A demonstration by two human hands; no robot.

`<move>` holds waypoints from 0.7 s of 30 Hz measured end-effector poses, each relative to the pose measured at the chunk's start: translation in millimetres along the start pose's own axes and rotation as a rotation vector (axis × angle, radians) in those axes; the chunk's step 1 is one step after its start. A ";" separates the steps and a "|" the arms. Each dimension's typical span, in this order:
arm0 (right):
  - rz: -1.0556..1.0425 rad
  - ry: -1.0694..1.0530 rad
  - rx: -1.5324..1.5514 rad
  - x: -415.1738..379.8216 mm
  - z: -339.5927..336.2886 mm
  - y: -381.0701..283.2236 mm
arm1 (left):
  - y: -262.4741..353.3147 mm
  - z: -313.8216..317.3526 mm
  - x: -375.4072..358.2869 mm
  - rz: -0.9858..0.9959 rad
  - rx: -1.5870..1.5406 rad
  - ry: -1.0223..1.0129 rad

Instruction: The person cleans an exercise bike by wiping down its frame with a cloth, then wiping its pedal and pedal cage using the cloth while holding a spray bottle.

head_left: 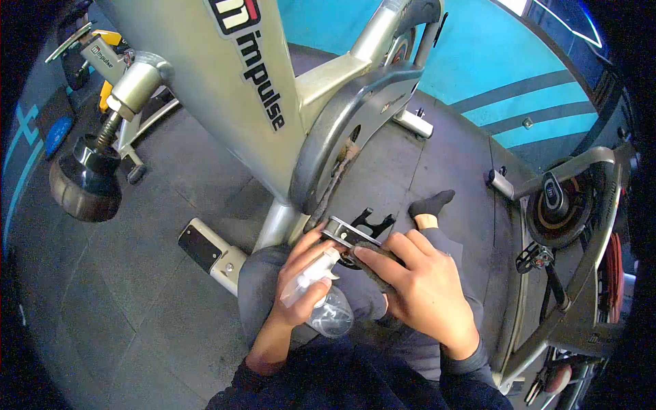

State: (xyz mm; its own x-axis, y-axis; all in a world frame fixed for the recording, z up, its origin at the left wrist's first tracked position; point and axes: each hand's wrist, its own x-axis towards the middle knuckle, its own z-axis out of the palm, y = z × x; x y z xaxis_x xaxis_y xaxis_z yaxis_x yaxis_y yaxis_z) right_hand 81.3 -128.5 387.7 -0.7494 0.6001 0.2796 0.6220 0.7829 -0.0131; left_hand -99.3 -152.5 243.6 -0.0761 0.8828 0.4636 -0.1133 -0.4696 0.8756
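Observation:
My left hand [301, 287] is wrapped round a clear spray bottle [331, 313] with a white spray head, its fingertips beside the pedal. In my right hand [427, 290] is a dark grey cloth [376, 273], pinched against the end of the pedal [350, 234] in front of me. The pedal belongs to a silver exercise bike with a large covered flywheel [348, 126] and the word "impulse" on its frame [225, 89]. Part of the cloth is hidden under my right fingers.
The bike's foot [210, 254] rests on the dark floor to the left, near my leg. A black knob [85, 179] sticks out at the upper left. Another bike [581, 335] stands close on the right. Behind is a blue wall [478, 61]. My dark-socked foot [432, 203] is beyond the pedal.

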 end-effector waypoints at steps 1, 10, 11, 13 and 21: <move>0.001 0.024 -0.006 1.8 2.3 -0.2 | 0.2 0.0 -0.3 -0.002 -0.002 -0.003; -0.033 0.120 -0.035 12.5 13.4 3.2 | 13.1 0.3 5.0 0.022 0.119 -0.002; -0.047 0.090 -0.038 6.9 11.5 2.4 | 12.4 -1.3 4.9 0.015 0.122 -0.020; -0.062 0.056 -0.041 -2.0 8.1 -0.6 | 12.3 -1.7 5.6 0.005 0.124 -0.035; 0.069 0.173 0.119 -4.5 -2.9 1.7 | 5.4 -2.6 7.1 0.042 0.090 -0.048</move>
State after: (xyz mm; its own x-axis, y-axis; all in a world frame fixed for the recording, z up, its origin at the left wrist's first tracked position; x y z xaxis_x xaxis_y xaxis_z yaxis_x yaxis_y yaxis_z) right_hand 86.4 -130.4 389.2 -0.6496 0.6239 0.4345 0.6316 0.7610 -0.1483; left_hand -103.1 -148.8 251.2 -0.0314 0.8631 0.5041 -0.0218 -0.5048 0.8630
